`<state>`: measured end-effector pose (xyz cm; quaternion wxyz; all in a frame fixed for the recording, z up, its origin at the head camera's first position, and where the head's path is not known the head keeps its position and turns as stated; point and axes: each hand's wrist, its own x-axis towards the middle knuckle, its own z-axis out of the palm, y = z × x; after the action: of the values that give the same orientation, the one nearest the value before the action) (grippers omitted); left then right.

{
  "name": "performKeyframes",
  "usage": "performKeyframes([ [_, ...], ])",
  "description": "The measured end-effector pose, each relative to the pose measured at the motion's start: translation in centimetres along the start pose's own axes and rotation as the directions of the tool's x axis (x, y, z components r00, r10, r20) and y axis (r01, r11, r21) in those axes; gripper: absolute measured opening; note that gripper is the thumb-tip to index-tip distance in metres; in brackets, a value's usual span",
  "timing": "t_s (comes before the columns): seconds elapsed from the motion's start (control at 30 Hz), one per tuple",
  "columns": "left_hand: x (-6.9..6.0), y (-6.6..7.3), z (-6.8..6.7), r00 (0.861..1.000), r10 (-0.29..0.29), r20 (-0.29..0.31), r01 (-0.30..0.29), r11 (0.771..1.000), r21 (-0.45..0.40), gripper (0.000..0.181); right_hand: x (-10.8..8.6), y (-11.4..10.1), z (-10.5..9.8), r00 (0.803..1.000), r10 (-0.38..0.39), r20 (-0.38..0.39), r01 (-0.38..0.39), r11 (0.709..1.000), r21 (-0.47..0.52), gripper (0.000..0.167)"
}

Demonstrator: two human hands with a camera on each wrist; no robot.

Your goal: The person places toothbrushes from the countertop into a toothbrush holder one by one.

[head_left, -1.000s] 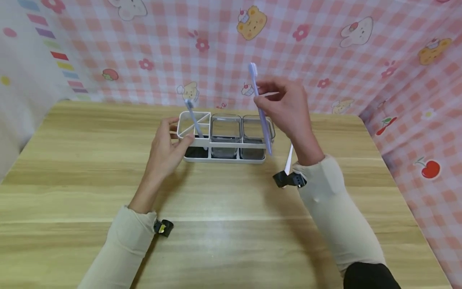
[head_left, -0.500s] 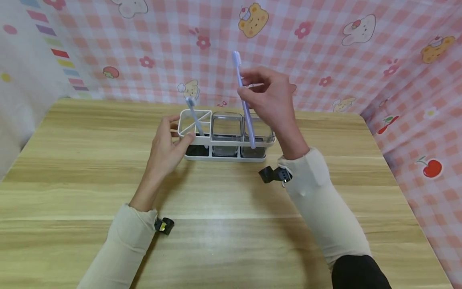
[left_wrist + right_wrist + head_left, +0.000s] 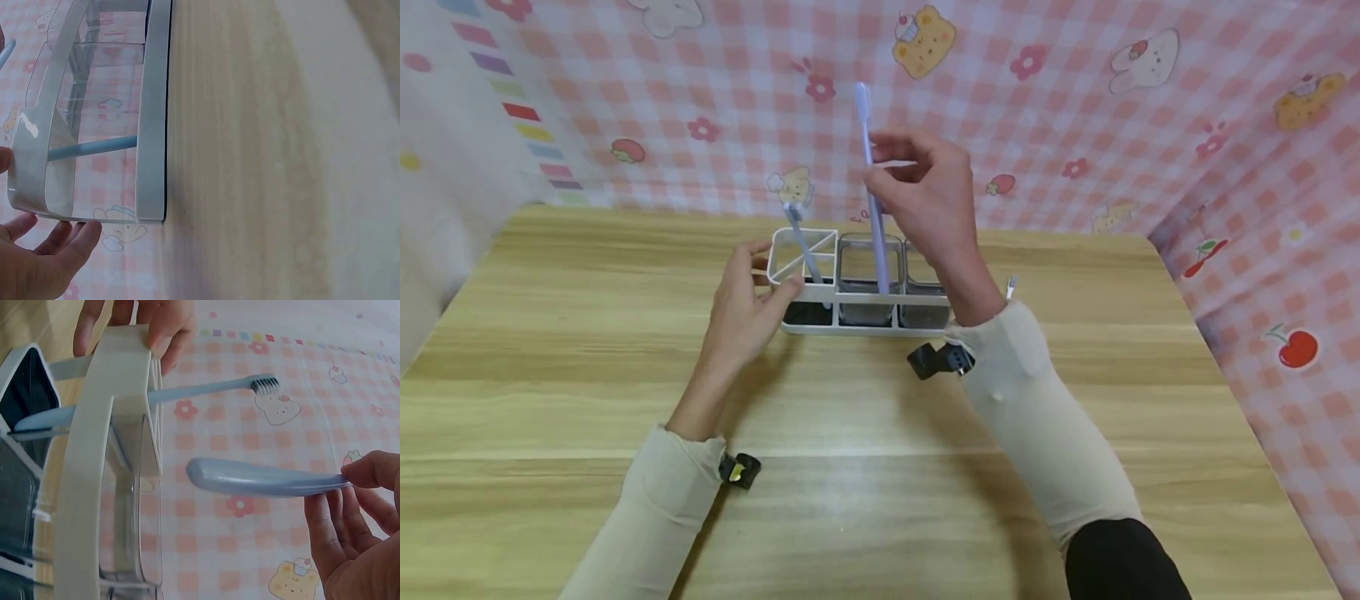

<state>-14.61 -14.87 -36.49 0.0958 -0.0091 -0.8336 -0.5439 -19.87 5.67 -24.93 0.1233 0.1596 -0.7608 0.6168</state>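
Note:
My left hand (image 3: 741, 304) grips the left end of a white toothbrush holder (image 3: 880, 297), thumb on its front and the other fingers around the side. A blue toothbrush (image 3: 805, 246) leans in the divided left section, bristles up; its handle (image 3: 94, 148) shows through the open front in the left wrist view. With thumb and fingertips my right hand (image 3: 928, 187) pinches a purple toothbrush (image 3: 877, 225), its head up. The lower end of that handle (image 3: 231, 477) hangs over the middle of the holder, apart from it in the right wrist view.
Two clear cups sit in the holder's middle and right sections. Behind my right wrist, the head of another toothbrush (image 3: 1011, 287) shows; the sleeve hides its rest. A checked cloth (image 3: 715, 75) hangs behind the wooden table (image 3: 850, 500).
My right hand has carried the purple toothbrush left, from over the right cup to over the middle one, and slightly up. My left hand and the holder stay in place.

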Motion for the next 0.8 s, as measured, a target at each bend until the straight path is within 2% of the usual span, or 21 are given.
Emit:
performKeyframes([
  [0.3, 0.0, 0.3, -0.3, 1.000, 0.006, -0.007, -0.007, 1.000, -0.007, 0.059, 0.5, -0.4, 1.4, 0.995, -0.104, -0.007, 0.104, 0.993, 0.059, 0.028],
  [0.8, -0.3, 0.2, -0.4, 1.000, -0.007, -0.003, 0.007, 1.000, -0.012, 0.059, 1.2, -0.6, 3.7, 0.993, -0.116, -0.027, 0.118, 0.982, 0.145, 0.029],
])
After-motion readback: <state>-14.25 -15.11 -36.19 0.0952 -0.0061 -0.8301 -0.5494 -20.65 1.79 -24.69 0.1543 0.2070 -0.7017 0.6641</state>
